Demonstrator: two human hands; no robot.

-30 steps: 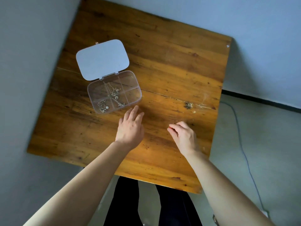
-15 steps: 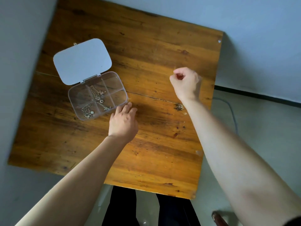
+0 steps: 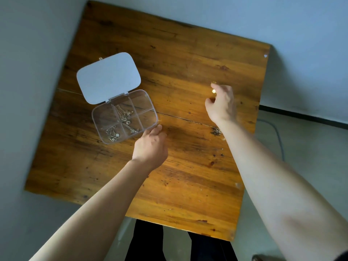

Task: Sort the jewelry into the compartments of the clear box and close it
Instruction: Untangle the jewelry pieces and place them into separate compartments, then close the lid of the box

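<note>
Two bare hands work above a wooden table point(image 3: 188, 176). Left hand point(image 3: 150, 146): palm down, fingers loosely curled and grasping nothing, its fingertips point(image 3: 157, 128) touching the near right corner of the clear box point(image 3: 124, 115). Right hand point(image 3: 222, 104): raised over the far right part of the table, well apart from the box, fingers bent; a small gold piece point(image 3: 213, 91) shows at the fingertips, and a second gold speck sits just beyond it. Whether the piece is pinched or merely beside the fingers cannot be told.

Clear box: open, resting on the left half of the table, divided into six compartments. Its lid point(image 3: 108, 78) lies folded back flat on the far side, hinged to the tray. Chains and pendants point(image 3: 125, 114) occupy the middle compartments, far and near, and a further tangle point(image 3: 112, 135) lies in the near left compartment. The two right-hand compartments look bare.

A small dark cluster of jewelry point(image 3: 216, 131) lies loose on the table, just beside the right forearm. Below the near table edge, dark trousers point(image 3: 145, 242) are visible.
</note>
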